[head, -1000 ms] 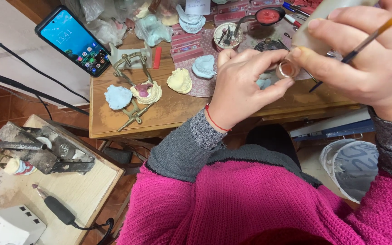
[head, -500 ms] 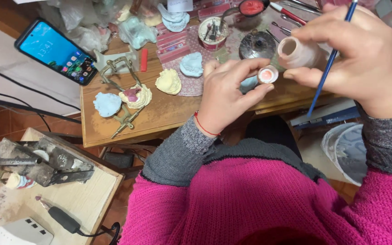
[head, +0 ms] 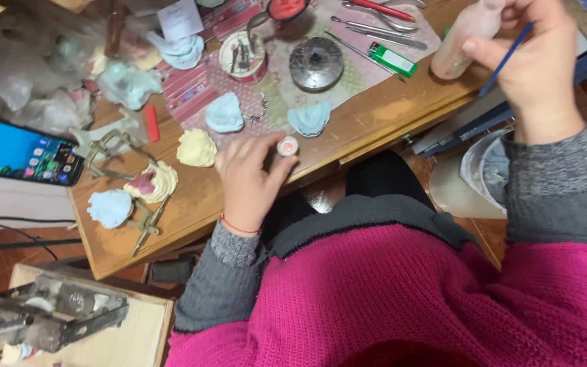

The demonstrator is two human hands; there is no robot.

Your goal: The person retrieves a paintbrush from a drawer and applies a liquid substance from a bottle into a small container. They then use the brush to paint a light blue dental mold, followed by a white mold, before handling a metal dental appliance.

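The wooden counter (head: 205,204) carries pale dental casts and metal tools across its middle and far side. The right hand (head: 535,68), raised over the counter's right end, has its grip closed around a pale bottle (head: 467,30) and a thin blue brush (head: 507,58). The left hand (head: 246,180) rests at the near edge, fingertips pinched together on a small round pink-and-white pot (head: 287,145).

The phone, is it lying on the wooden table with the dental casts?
No, the phone lies off the table, on a pale surface to its left, past the table's edge.
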